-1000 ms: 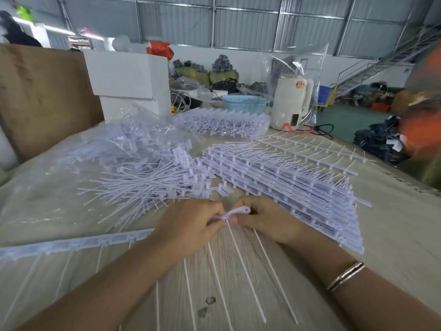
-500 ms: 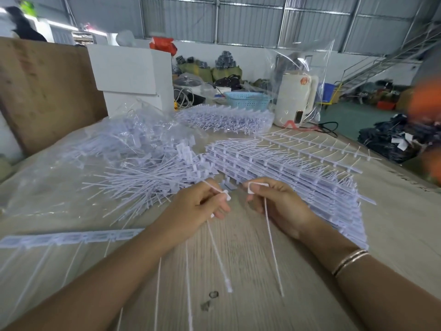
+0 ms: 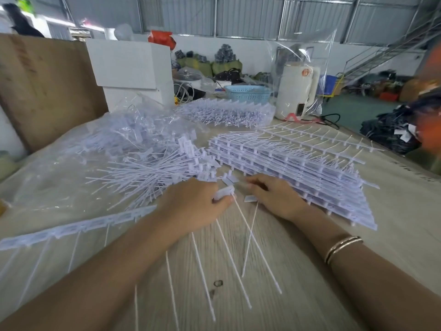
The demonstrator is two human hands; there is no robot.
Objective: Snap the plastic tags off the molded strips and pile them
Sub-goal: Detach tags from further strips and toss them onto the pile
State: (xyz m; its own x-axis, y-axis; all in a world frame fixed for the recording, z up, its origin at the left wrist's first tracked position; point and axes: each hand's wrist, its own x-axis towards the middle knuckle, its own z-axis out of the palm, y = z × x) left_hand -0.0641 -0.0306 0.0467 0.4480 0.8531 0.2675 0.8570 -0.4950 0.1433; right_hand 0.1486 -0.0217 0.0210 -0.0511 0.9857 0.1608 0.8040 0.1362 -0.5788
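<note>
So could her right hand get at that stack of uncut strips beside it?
Probably yes. The right hand lies right against the near edge of the stack of strips, with nothing between them. It pinches one loose tag, though, so it would likely drop that first.

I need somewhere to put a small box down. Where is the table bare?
Bare wood shows right of the stacked strips, toward the table edge, and near the front between the forearms, though loose tag tails cross it. The loose tag pile and plastic sheet crowd the left.
</note>
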